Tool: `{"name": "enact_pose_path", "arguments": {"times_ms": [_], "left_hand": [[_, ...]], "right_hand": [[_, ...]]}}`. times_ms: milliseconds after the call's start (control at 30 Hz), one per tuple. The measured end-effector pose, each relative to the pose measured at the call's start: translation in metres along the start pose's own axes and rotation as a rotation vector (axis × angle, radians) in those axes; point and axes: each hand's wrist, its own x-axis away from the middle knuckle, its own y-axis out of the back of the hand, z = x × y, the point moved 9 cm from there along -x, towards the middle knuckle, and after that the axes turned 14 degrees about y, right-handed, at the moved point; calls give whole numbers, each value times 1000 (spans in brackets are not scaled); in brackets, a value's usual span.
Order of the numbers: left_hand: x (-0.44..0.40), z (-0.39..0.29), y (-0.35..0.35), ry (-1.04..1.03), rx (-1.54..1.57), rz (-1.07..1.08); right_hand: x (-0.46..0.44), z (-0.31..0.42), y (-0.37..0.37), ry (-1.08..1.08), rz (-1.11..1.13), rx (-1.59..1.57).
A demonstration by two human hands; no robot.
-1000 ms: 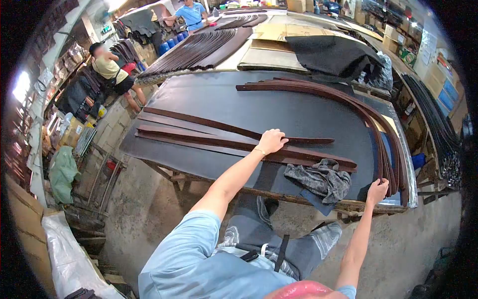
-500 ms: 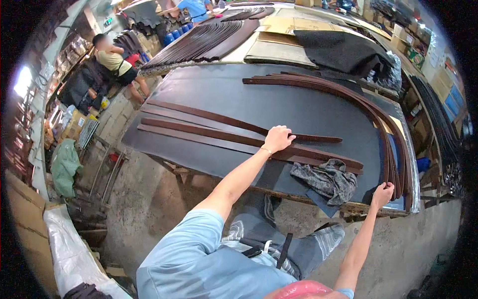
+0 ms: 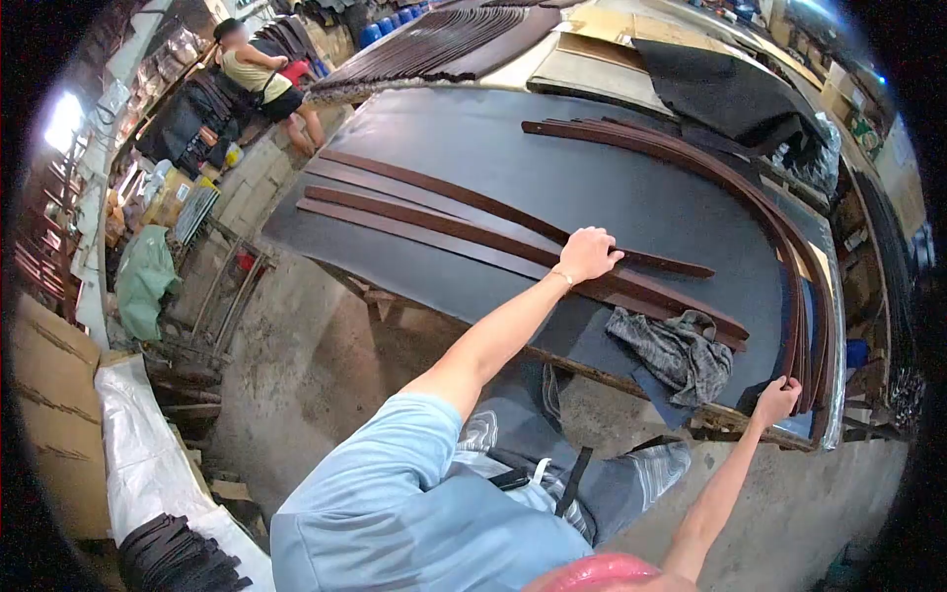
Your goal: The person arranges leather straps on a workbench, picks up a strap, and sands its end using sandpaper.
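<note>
Long dark brown leather strips [image 3: 434, 227] lie lengthwise across the left and middle of a dark-topped table. My left hand [image 3: 589, 254] is on them near their right ends, its fingers curled over the upper strip; the fingertips are partly hidden. A second bundle of brown strips [image 3: 745, 187] curves along the table's far and right sides, its near ends bunched at the front right corner. There my right hand [image 3: 777, 402] pinches the edge of that bundle. A crumpled grey cloth [image 3: 681, 357] lies between my hands, beside the first strips' ends.
The dark table top [image 3: 444, 138] ends at a front edge close to my legs. Beyond it, a stack of dark strips [image 3: 444, 44], cardboard [image 3: 592, 74] and a black sheet [image 3: 730, 94] lie on another surface. A person [image 3: 261, 74] stands at the far left.
The whole view has shifted, so the table appears farther right. Both hands keep their places on the strips, with no clear movement of the strips themselves.
</note>
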Motion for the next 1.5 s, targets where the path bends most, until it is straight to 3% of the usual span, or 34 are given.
{"name": "enact_pose_path", "arguments": {"times_ms": [1500], "left_hand": [[8,0,3,52,-9,14]], "right_hand": [[-5,-21,-16,33,-7,95]]}}
